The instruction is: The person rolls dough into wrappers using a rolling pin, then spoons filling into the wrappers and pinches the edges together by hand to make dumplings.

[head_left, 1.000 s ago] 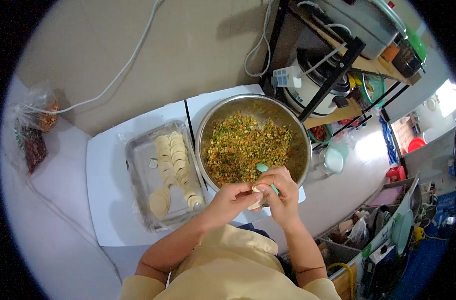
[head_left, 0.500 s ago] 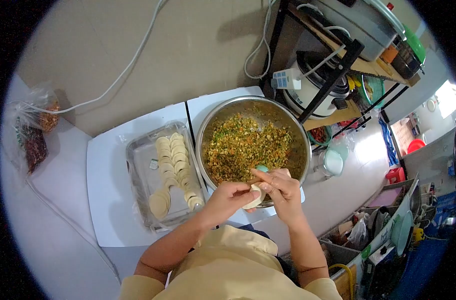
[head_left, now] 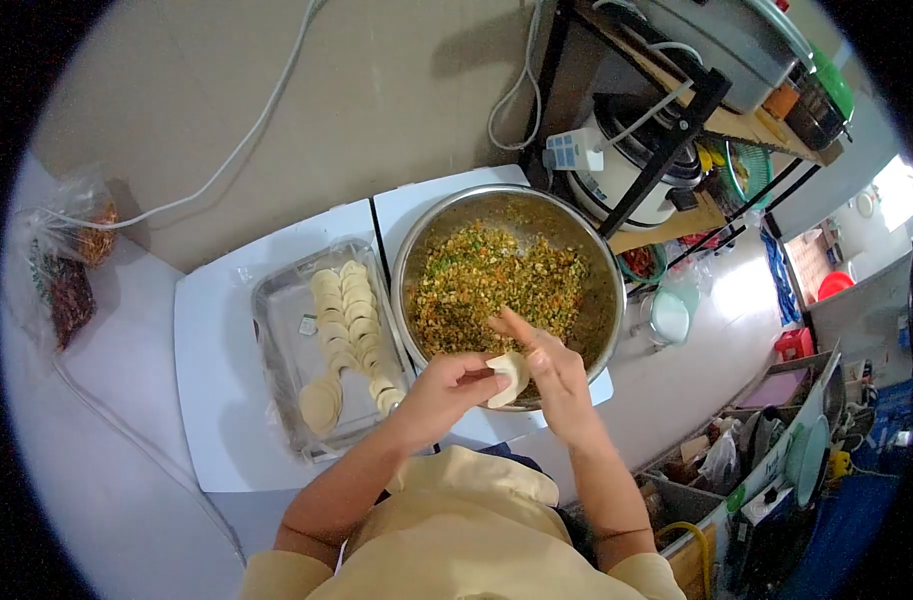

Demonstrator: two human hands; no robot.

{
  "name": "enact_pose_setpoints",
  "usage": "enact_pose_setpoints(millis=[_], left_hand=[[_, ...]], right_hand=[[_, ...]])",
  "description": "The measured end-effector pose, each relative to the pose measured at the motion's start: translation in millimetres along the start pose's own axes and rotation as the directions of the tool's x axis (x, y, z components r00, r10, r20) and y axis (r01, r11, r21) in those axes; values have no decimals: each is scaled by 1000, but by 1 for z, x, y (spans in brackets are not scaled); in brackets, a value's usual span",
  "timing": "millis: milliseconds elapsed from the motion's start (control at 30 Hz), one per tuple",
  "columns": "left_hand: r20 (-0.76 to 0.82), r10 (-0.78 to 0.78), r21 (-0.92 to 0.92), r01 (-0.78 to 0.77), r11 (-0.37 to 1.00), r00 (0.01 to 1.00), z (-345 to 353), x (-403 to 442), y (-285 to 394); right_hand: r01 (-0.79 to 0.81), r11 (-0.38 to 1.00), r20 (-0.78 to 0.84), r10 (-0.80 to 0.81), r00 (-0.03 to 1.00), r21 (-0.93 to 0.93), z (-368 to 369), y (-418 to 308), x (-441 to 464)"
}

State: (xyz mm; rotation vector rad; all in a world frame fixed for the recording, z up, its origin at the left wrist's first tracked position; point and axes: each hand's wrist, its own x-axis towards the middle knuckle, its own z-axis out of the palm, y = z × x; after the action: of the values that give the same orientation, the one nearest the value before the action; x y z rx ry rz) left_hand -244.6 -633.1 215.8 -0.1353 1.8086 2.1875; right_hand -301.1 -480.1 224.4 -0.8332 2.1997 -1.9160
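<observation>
My left hand [head_left: 453, 396] pinches a pale round dough wrapper [head_left: 509, 379] at the near edge of a large steel bowl. Beside the wrapper's right side, my right hand [head_left: 556, 378] has its fingers stretched out, with its palm turned toward the dough. Chopped green and orange filling [head_left: 496, 285] covers much of the inside of the bowl [head_left: 610, 268]. Left of the bowl, a plastic-lined metal tray [head_left: 286, 385] bears overlapping rows of pale dough rounds [head_left: 357, 310] and a small stack of rounds [head_left: 320, 404].
A black-framed shelf [head_left: 666, 150] with a white cooker [head_left: 611, 195] stands behind the bowl on the right. Plastic bags [head_left: 66, 270] hang at the far left. A red stool [head_left: 793, 344] and cluttered bins [head_left: 716, 455] are at the right.
The fingers of my right hand have straightened and come away from their pinch. The wrapper has stayed in my left hand and shows more openly. The turquoise handle is now hidden.
</observation>
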Motion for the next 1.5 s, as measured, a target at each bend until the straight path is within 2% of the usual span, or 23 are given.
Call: enact_pose_setpoints(millis=[33,67,133,200,300,367,400,467,500,567,600,667,700,767,867,1000,1067,1100,1167,1233,1367,1433,1500], left_hand=[[-13,-19,-24,19,1000,1000,0,-1,3],[-15,-20,-24,19,1000,1000,1,0,2],[20,54,-162,-50,986,998,2,2,-2],[22,60,-131,-57,990,998,0,2,-3],[37,45,-106,-41,993,998,3,0,0],[45,24,-111,-19,994,999,4,-1,2],[34,23,-74,-20,997,999,4,-1,1],[20,24,-36,-23,999,1000,4,-1,0],[-4,53,-85,-53,995,999,4,0,-3],[-28,81,-134,-84,987,996,5,0,-4],[-34,104,-156,-108,982,994,6,0,-3],[-40,126,-179,-132,975,991,8,0,-1],[-33,118,-179,-122,976,992,9,0,1],[-27,109,-179,-112,978,994,9,0,1],[-26,85,-213,-89,973,996,7,-1,-1],[-99,43,-201,-63,978,994,2,-4,7],[-131,57,-225,-86,971,990,2,-4,9],[-140,72,-229,-103,968,988,3,-5,10],[-147,87,-234,-120,965,985,1,-5,9],[-43,79,-176,-85,981,996,-4,-4,4],[-33,71,-180,-75,981,997,-4,-7,7],[-67,119,-179,-130,975,991,-4,-9,7],[-103,119,-189,-137,972,988,-4,-9,7]], right_hand=[[-202,909,-72,243,967,364,4,-1,-3],[-203,909,-70,244,967,364,5,2,-5],[-320,739,26,379,925,592,8,12,-9],[-321,737,-21,413,910,596,16,15,-10],[-220,829,-73,298,952,515,18,16,-11],[-173,947,-108,208,972,271,15,11,-10],[-173,947,-108,209,972,271,14,11,-9],[-39,984,-69,52,996,173,14,12,-6],[-39,984,-68,51,996,173,14,9,-5],[-231,841,-81,307,948,489,15,-1,-5],[-232,841,-80,307,948,488,16,1,-5],[-98,932,-106,143,984,350,17,7,-6],[-99,932,-106,144,984,349,16,9,-6],[-15,996,-101,24,995,90,11,11,-8],[71,997,-79,-69,994,26,11,15,-5],[-74,984,-197,106,975,165,9,8,-4],[-180,981,-113,171,979,-76,-6,13,-5],[-168,985,-59,170,984,35,-6,9,-4],[-170,983,13,170,985,69,-3,8,-5],[-181,977,101,170,980,114,-4,13,-8],[-172,980,90,163,982,98,0,15,-14],[-285,940,74,276,958,188,2,12,-18],[-219,965,85,208,974,146,4,15,-16]])
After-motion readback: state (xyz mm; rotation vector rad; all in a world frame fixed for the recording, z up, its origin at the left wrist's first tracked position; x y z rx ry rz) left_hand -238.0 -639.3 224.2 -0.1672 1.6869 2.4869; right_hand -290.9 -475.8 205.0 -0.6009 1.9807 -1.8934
